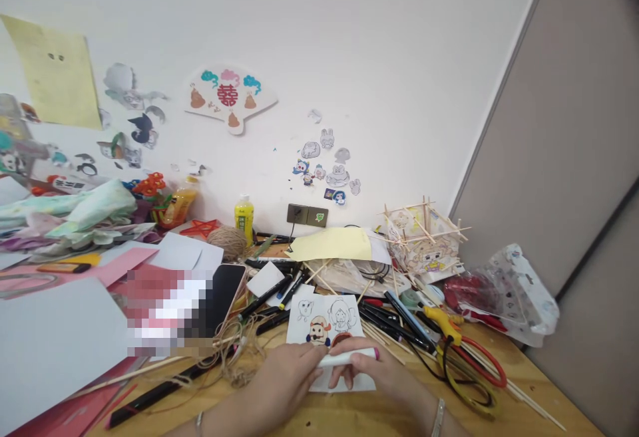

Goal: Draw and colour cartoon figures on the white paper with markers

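Observation:
A white marker (344, 358) with a magenta end lies level between my two hands, above a sheet of paper with cartoon drawings (319, 307). My left hand (287, 377) is closed on the marker's left end, its fingertips partly hidden. Around the magenta-ended side, my right hand (382, 370) grips with the thumb in front and some fingers curled beneath. Line-drawn figures cover the sheet's upper part, and one in the middle is partly coloured. The hands hide much of the sheet's lower half.
Black markers (394, 324) and thin wooden sticks crowd the wooden table (344, 417). Scissors (449, 334) with yellow and red handles lie to the right. A phone (224, 297), a twine ball (227, 244) and loose papers are on the left. Drink bottles (244, 217) stand by the wall.

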Tool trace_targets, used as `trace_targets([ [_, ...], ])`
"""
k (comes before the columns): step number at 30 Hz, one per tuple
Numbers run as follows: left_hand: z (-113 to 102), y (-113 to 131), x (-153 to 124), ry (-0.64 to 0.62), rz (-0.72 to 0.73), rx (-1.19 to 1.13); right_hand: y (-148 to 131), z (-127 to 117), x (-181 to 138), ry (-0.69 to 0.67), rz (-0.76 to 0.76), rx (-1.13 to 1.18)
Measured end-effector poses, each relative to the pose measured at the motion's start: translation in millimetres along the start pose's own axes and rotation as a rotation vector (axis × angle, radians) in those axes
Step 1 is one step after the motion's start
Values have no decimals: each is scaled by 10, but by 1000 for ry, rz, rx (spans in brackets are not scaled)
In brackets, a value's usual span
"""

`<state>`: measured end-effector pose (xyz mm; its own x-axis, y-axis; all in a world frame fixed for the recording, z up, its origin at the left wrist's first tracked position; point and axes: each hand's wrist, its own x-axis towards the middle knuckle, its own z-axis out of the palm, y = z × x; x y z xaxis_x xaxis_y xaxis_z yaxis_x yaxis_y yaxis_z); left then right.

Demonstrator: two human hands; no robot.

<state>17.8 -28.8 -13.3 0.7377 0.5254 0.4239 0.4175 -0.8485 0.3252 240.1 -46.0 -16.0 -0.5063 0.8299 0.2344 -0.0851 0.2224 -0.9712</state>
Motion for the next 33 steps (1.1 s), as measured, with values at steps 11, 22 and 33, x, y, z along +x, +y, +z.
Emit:
trace_targets([
  [11, -102, 25, 6, -111, -101, -162, -8, -57, -23, -53, -6, -13],
  [22, 9, -118, 13, 12, -27, -85, 104, -19, 24, -89, 24, -45],
  [33, -64, -68, -28, 27, -38, -228, 144, -137, 29, 126, -9, -20],
])
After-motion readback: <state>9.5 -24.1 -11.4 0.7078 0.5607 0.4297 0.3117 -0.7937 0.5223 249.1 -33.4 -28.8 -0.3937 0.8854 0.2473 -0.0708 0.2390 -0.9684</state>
